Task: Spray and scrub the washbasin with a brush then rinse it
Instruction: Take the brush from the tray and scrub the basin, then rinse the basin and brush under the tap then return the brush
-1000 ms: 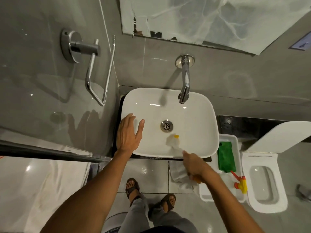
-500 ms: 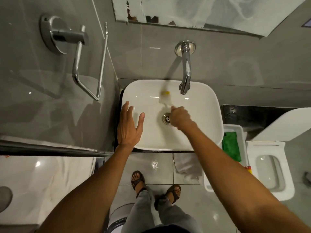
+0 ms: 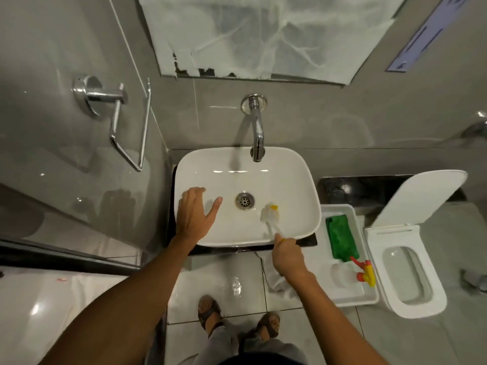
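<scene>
A white rectangular washbasin sits below a chrome wall tap, with a metal drain at its centre. My right hand grips the handle of a white-bristled brush with a yellow tip; its head rests on the basin floor just right of the drain. My left hand lies flat with fingers spread on the basin's left rim. A spray bottle with a red and yellow trigger lies in a white tray to the right.
A green cloth lies in the tray's far end. A white toilet with raised lid stands at the far right. A chrome towel holder juts from the left wall. My sandalled feet stand on wet floor tiles.
My right hand pulled the brush from the basin's far side near the tap back to the near right side of the drain. The left hand stayed on the rim.
</scene>
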Demonstrator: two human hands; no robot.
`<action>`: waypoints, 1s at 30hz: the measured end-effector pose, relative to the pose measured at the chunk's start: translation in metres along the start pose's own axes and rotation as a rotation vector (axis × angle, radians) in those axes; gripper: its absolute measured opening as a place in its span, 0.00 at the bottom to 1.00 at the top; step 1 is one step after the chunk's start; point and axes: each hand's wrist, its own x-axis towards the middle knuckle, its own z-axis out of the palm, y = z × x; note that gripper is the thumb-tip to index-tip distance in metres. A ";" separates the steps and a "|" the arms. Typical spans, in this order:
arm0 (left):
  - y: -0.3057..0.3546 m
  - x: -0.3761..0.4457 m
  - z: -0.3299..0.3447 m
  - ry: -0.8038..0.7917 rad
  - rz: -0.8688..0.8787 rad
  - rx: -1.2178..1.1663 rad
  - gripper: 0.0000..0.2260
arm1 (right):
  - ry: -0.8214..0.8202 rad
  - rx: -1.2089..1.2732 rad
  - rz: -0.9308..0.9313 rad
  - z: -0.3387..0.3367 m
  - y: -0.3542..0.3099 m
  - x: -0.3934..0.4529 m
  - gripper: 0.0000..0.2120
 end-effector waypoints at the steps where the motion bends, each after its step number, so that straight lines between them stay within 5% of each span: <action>1: 0.012 0.004 -0.003 -0.024 -0.008 -0.031 0.29 | 0.002 0.051 -0.004 0.001 0.001 -0.005 0.27; 4: 0.056 0.026 -0.016 -0.107 -0.016 0.006 0.28 | 0.025 0.139 -0.044 0.003 0.000 -0.015 0.28; 11: 0.142 0.079 -0.042 -0.029 0.005 -0.052 0.33 | 0.063 0.216 -0.140 -0.001 -0.022 -0.034 0.27; 21: 0.179 0.109 -0.044 -0.103 -0.083 0.086 0.21 | 0.091 0.250 -0.177 -0.008 -0.048 -0.041 0.29; 30: 0.188 0.106 -0.037 -0.117 -0.146 0.051 0.22 | 0.102 0.231 -0.160 -0.004 -0.051 -0.035 0.29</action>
